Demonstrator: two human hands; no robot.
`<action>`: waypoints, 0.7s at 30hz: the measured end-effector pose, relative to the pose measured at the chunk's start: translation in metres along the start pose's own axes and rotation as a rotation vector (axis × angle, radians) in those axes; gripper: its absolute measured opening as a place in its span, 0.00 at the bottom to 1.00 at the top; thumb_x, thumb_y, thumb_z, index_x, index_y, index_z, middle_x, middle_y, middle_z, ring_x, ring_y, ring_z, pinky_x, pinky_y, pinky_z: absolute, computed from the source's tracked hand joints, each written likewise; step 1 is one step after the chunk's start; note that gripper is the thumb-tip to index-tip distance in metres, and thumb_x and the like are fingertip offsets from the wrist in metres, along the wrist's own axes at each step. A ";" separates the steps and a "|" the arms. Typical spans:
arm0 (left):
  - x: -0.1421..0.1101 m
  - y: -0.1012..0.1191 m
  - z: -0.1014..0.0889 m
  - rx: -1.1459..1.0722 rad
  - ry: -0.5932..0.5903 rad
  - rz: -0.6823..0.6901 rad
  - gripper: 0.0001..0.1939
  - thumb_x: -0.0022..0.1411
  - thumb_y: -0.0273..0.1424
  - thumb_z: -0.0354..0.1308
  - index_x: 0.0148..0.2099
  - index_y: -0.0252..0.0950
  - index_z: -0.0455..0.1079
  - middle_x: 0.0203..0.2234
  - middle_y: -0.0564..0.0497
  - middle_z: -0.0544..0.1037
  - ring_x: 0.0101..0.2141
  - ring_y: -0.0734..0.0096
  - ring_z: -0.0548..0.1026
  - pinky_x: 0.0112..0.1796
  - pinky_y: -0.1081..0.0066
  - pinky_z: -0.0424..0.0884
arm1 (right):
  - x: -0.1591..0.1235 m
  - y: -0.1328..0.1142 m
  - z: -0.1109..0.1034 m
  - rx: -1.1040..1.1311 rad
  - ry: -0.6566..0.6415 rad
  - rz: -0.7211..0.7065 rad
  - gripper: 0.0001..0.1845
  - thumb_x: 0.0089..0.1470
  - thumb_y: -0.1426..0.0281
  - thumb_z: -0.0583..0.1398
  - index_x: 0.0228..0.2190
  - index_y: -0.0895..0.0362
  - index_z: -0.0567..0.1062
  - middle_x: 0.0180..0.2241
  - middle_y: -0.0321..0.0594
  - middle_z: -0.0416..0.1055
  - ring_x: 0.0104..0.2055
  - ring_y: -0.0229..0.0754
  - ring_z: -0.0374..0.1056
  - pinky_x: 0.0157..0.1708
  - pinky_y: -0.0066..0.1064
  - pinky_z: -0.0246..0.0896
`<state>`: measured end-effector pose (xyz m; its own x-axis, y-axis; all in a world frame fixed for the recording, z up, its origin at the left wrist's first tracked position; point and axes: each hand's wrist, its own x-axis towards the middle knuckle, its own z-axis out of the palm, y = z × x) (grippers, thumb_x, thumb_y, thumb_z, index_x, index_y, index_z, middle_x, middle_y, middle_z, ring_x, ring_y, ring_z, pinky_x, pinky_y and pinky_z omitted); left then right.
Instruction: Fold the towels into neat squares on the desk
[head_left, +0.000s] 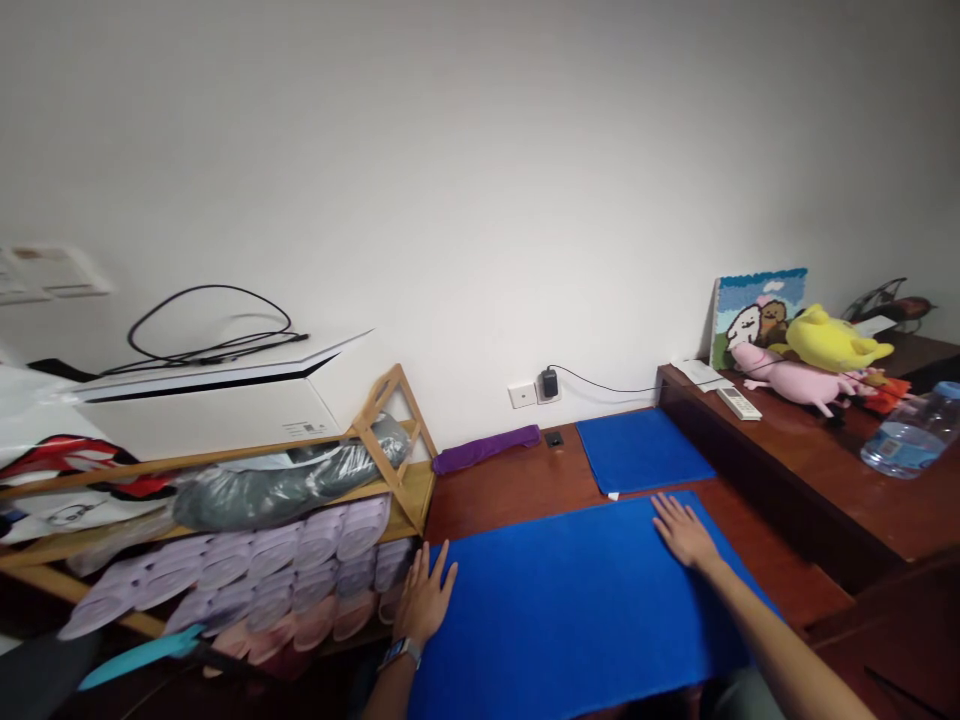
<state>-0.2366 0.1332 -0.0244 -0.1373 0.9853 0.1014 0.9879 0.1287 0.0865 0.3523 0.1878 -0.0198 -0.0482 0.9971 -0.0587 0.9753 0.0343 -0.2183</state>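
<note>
The only writing in view is too small to read: a printed label with a dark square code on the one white box (225,408), and the label on the one plastic bottle (910,443). Two blue cloths lie on the reddish-brown tabletop (487,510): the large blue cloth (570,610) spread out nearest the person, and the smaller blue cloth (645,452) just beyond it, a white tag at its near corner. Both hands are free of any grip, fingers extended: the left hand (422,600) at the large cloth's left edge, the right hand (684,535) flat near its far right corner. One folded purple cloth (486,450) lies along the wall, near one black plug (550,383). On the raised surface at right are one remote control (739,403), one picture (759,312) showing two cartoon dogs, one pink plush (791,377) and one yellow plush (831,342)
</note>
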 end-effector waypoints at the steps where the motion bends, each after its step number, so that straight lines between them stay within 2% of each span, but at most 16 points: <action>1: 0.000 0.000 0.000 -0.002 0.003 0.001 0.33 0.74 0.47 0.40 0.75 0.41 0.54 0.74 0.42 0.56 0.72 0.48 0.52 0.66 0.49 0.57 | 0.001 0.024 -0.002 -0.030 -0.011 0.063 0.37 0.67 0.55 0.41 0.72 0.54 0.54 0.74 0.39 0.46 0.76 0.49 0.40 0.73 0.48 0.36; 3: 0.000 -0.002 0.000 0.002 0.005 -0.003 0.33 0.74 0.47 0.39 0.75 0.42 0.53 0.74 0.42 0.56 0.72 0.48 0.52 0.66 0.49 0.58 | 0.003 0.059 0.000 -0.038 -0.007 0.119 0.38 0.67 0.55 0.40 0.73 0.54 0.53 0.74 0.38 0.46 0.76 0.47 0.39 0.73 0.46 0.37; 5: 0.001 -0.003 0.002 0.015 0.005 0.001 0.33 0.74 0.47 0.39 0.75 0.42 0.53 0.74 0.43 0.56 0.72 0.49 0.53 0.66 0.49 0.58 | 0.003 0.076 0.006 -0.020 0.020 0.114 0.38 0.67 0.53 0.40 0.73 0.53 0.52 0.74 0.37 0.46 0.76 0.46 0.39 0.73 0.44 0.38; 10: 0.006 -0.002 -0.001 0.102 -0.043 -0.002 0.33 0.74 0.46 0.39 0.76 0.44 0.52 0.74 0.44 0.56 0.72 0.51 0.53 0.67 0.47 0.54 | 0.005 0.078 0.015 0.024 0.026 0.110 0.39 0.67 0.51 0.38 0.73 0.51 0.53 0.75 0.36 0.45 0.77 0.45 0.38 0.73 0.44 0.36; 13: 0.011 -0.002 -0.012 0.149 -0.133 -0.012 0.34 0.73 0.47 0.40 0.76 0.42 0.52 0.73 0.41 0.56 0.72 0.50 0.53 0.68 0.45 0.50 | 0.011 0.082 0.004 0.123 -0.029 0.144 0.39 0.65 0.49 0.41 0.72 0.49 0.53 0.75 0.35 0.45 0.77 0.48 0.39 0.72 0.50 0.37; 15: 0.014 0.003 -0.020 0.168 -0.118 0.020 0.34 0.73 0.47 0.41 0.75 0.41 0.53 0.72 0.40 0.59 0.71 0.48 0.55 0.67 0.43 0.51 | 0.019 0.091 -0.005 0.243 -0.008 0.151 0.38 0.64 0.49 0.46 0.70 0.47 0.61 0.73 0.37 0.52 0.75 0.52 0.45 0.70 0.52 0.43; 17: 0.013 0.020 -0.026 0.167 0.003 0.054 0.34 0.73 0.46 0.40 0.74 0.38 0.56 0.70 0.37 0.63 0.69 0.46 0.60 0.66 0.43 0.56 | 0.028 0.100 -0.011 0.374 0.084 0.164 0.35 0.64 0.52 0.47 0.65 0.50 0.69 0.70 0.43 0.61 0.71 0.53 0.55 0.68 0.48 0.50; 18: 0.011 0.035 -0.027 0.152 0.086 0.078 0.33 0.73 0.45 0.40 0.73 0.35 0.58 0.68 0.36 0.66 0.68 0.45 0.62 0.65 0.43 0.58 | 0.032 0.104 -0.012 0.423 0.136 0.179 0.34 0.64 0.53 0.46 0.63 0.53 0.72 0.67 0.46 0.65 0.69 0.52 0.59 0.66 0.45 0.53; 20: 0.000 0.080 -0.028 0.092 0.221 0.177 0.31 0.74 0.42 0.40 0.69 0.32 0.66 0.64 0.35 0.72 0.65 0.45 0.68 0.63 0.45 0.63 | 0.038 0.107 -0.009 0.472 0.205 0.220 0.35 0.65 0.54 0.44 0.60 0.56 0.75 0.63 0.50 0.69 0.66 0.52 0.63 0.65 0.42 0.56; 21: -0.009 0.110 -0.027 0.052 0.244 0.261 0.28 0.74 0.40 0.41 0.65 0.32 0.71 0.62 0.37 0.74 0.63 0.47 0.70 0.62 0.46 0.65 | 0.039 0.106 -0.006 0.472 0.215 0.250 0.35 0.64 0.52 0.45 0.59 0.56 0.75 0.63 0.50 0.69 0.65 0.53 0.64 0.64 0.44 0.57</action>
<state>-0.1288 0.1355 0.0113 0.1132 0.9309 0.3473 0.9934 -0.1120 -0.0235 0.4548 0.2308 -0.0397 0.2642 0.9642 0.0241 0.7473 -0.1889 -0.6371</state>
